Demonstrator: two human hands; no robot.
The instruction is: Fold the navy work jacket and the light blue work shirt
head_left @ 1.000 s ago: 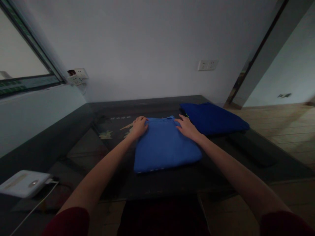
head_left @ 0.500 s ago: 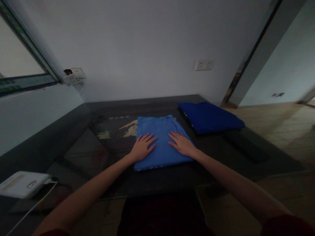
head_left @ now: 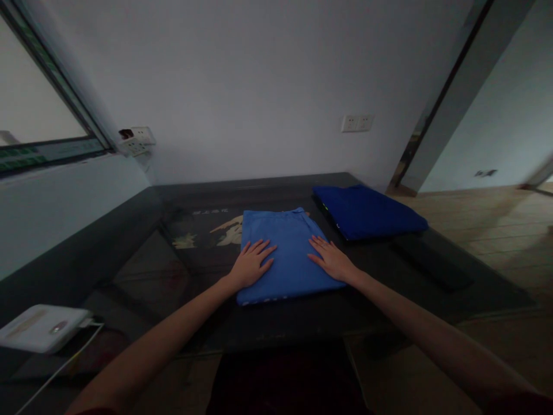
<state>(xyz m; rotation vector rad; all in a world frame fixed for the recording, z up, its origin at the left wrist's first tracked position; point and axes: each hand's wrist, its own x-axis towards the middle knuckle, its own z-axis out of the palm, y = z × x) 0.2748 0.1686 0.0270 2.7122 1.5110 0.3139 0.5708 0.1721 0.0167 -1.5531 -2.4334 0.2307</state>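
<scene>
A light blue folded garment (head_left: pixel 288 253) lies flat on the dark table (head_left: pixel 207 323) in front of me. My left hand (head_left: pixel 254 263) rests flat on its left part, fingers spread. On the right part lies my right hand (head_left: pixel 332 258), palm down, with the fingers apart and pointing toward the far left. Neither hand grips the cloth. The garment's near edge shows a row of small pale marks. To the right and farther back, a darker blue folded cloth (head_left: pixel 371 213) sits on the same table, untouched by either hand.
A white box-shaped device (head_left: pixel 45 327) with a white cable (head_left: pixel 60 369) stands at the table's left. A dark flat object (head_left: pixel 432 262) lies near the right end. Behind the table, the wall carries sockets (head_left: pixel 357 123) and a socket with a plugged-in adapter (head_left: pixel 137 141).
My right hand has slid a little to the right across the light blue garment, toward its edge. My left hand stays in nearly the same place. The view has tilted slightly.
</scene>
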